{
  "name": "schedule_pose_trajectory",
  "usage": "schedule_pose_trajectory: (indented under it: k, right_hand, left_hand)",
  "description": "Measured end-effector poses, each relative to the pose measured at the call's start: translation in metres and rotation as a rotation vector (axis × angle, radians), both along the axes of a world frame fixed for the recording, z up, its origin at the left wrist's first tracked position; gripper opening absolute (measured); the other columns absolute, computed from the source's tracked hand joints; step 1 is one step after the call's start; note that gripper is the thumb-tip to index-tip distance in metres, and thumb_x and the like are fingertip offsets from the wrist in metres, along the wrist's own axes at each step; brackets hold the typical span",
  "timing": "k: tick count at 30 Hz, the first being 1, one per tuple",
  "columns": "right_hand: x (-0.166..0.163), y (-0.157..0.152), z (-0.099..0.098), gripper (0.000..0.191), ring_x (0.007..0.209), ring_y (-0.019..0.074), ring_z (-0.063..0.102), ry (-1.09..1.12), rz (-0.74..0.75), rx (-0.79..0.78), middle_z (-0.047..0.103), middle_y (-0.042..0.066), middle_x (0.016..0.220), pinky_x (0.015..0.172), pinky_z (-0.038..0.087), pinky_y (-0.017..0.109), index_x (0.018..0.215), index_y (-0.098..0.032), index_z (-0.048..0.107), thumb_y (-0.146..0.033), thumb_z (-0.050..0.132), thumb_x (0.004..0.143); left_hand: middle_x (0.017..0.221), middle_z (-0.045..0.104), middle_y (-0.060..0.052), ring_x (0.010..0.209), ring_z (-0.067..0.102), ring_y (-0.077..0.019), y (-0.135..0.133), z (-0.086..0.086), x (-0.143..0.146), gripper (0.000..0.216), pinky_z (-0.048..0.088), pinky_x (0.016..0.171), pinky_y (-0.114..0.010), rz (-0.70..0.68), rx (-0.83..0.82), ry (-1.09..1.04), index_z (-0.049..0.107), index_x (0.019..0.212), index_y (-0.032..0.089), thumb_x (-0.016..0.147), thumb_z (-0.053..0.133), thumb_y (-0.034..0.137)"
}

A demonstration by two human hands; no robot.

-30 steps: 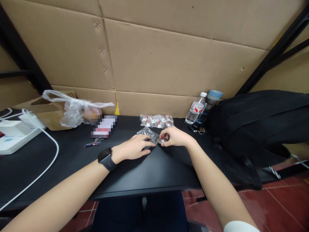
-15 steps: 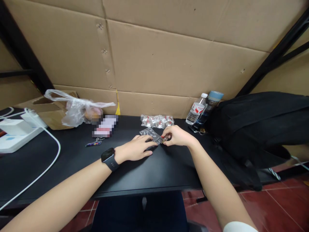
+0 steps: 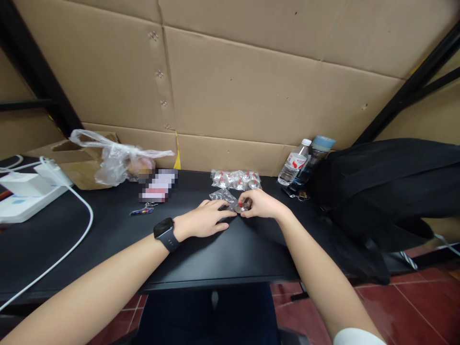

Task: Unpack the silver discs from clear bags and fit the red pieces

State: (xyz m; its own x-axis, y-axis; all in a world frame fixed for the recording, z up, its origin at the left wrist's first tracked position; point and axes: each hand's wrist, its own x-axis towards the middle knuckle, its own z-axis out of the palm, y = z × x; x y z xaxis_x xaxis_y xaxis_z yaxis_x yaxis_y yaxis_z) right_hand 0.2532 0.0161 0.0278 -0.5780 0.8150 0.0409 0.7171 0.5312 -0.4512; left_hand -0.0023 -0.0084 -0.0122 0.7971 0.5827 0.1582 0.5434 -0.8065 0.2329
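Observation:
My right hand (image 3: 264, 203) pinches a small round metal piece with a red mark (image 3: 238, 209) between thumb and fingers, low over the black table (image 3: 223, 258). Its exact kind is too small to tell. Just left of it lies a crumpled clear plastic bag (image 3: 222, 195). My left hand (image 3: 201, 221), below a dark wristwatch (image 3: 166, 234), rests with fingers spread, their tips at the bag's near edge. Behind the bag sit several clear packets (image 3: 236, 180), each holding a round silvery piece with red on it.
On the left are a power strip (image 3: 36, 199) with white cables, a cardboard box (image 3: 86, 172), a knotted plastic bag (image 3: 115, 163), a blurred phone-shaped item (image 3: 160, 186) and a keychain (image 3: 141, 211). Rightward stand a water bottle (image 3: 293, 165), a blue-lidded bottle (image 3: 322, 143) and a black backpack (image 3: 388, 187).
The round metal piece, mostly hidden by the fingers before, now shows more in my right hand, right of the plastic bag. My left hand has barely moved; the view shifted slightly.

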Motion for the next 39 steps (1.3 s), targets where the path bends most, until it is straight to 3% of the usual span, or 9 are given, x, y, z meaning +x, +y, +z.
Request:
schedule_pose_trajectory:
  k: [6, 13, 19, 28, 30, 34, 39]
  right_hand:
    - [0.002, -0.001, 0.004, 0.03, 0.066, 0.0144, 0.062, -0.021, -0.027, -0.043, 0.07, 0.0, 0.073, 0.062, 0.045, 0.024, 0.091, -0.017, 0.077, -0.033, 0.085, 0.066]
    - [0.011, -0.002, 0.008, 0.03, 0.069, 0.0155, 0.068, 0.0, 0.005, -0.116, 0.075, 0.004, 0.082, 0.067, 0.051, 0.024, 0.099, -0.016, 0.078, -0.018, 0.079, 0.069]
    - [-0.002, 0.001, -0.002, 0.023, 0.071, 0.0165, 0.07, 0.081, 0.029, -0.066, 0.076, 0.006, 0.083, 0.068, 0.053, 0.025, 0.091, -0.014, 0.079, -0.026, 0.083, 0.073]
    - [-0.009, 0.0, -0.005, 0.011, 0.071, 0.0133, 0.067, 0.106, 0.157, -0.031, 0.073, 0.004, 0.091, 0.07, 0.051, 0.024, 0.091, -0.018, 0.079, -0.017, 0.072, 0.081]
    - [-0.011, 0.001, -0.006, 0.006, 0.069, 0.0127, 0.062, 0.087, 0.126, 0.036, 0.071, 0.002, 0.083, 0.068, 0.046, 0.024, 0.084, -0.018, 0.077, -0.022, 0.077, 0.08]
    - [-0.022, 0.003, -0.013, 0.023, 0.072, 0.0137, 0.055, 0.071, -0.034, 0.208, 0.064, 0.0, 0.079, 0.064, 0.036, 0.024, 0.075, -0.018, 0.066, -0.031, 0.084, 0.073]
    - [-0.034, 0.002, -0.024, 0.022, 0.078, 0.0152, 0.054, 0.061, -0.174, 0.284, 0.062, 0.0, 0.088, 0.064, 0.032, 0.024, 0.083, -0.021, 0.057, -0.026, 0.077, 0.076]
  left_hand:
    - [0.15, 0.047, -0.008, 0.135, 0.047, -0.03, 0.002, -0.003, -0.001, 0.044, 0.034, 0.111, -0.048, 0.0, -0.007, -0.007, 0.053, 0.142, 0.04, 0.099, 0.049, 0.044]
    - [0.149, 0.049, -0.008, 0.137, 0.046, -0.0299, 0.001, 0.0, -0.001, 0.042, 0.033, 0.112, -0.046, -0.003, -0.029, -0.033, 0.057, 0.139, 0.038, 0.098, 0.052, 0.042]
    - [0.147, 0.05, -0.005, 0.135, 0.048, -0.0263, 0.0, 0.007, -0.002, 0.042, 0.032, 0.112, -0.043, -0.049, -0.049, -0.016, 0.056, 0.139, 0.04, 0.098, 0.053, 0.038]
    - [0.15, 0.047, -0.006, 0.136, 0.048, -0.0291, 0.002, 0.004, -0.001, 0.043, 0.035, 0.111, -0.046, -0.043, -0.062, -0.016, 0.057, 0.139, 0.041, 0.096, 0.057, 0.038]
    - [0.152, 0.046, -0.005, 0.137, 0.047, -0.029, 0.002, 0.004, -0.002, 0.041, 0.034, 0.113, -0.046, -0.04, -0.062, -0.026, 0.059, 0.137, 0.041, 0.096, 0.056, 0.037]
    - [0.157, 0.041, -0.003, 0.141, 0.042, -0.0303, 0.004, 0.005, -0.005, 0.038, 0.032, 0.114, -0.049, -0.031, -0.066, -0.044, 0.062, 0.133, 0.042, 0.097, 0.054, 0.032]
    - [0.164, 0.031, -0.001, 0.15, 0.028, -0.0347, 0.004, 0.009, -0.007, 0.041, 0.028, 0.115, -0.059, 0.009, -0.085, 0.02, 0.06, 0.134, 0.045, 0.097, 0.054, 0.03]
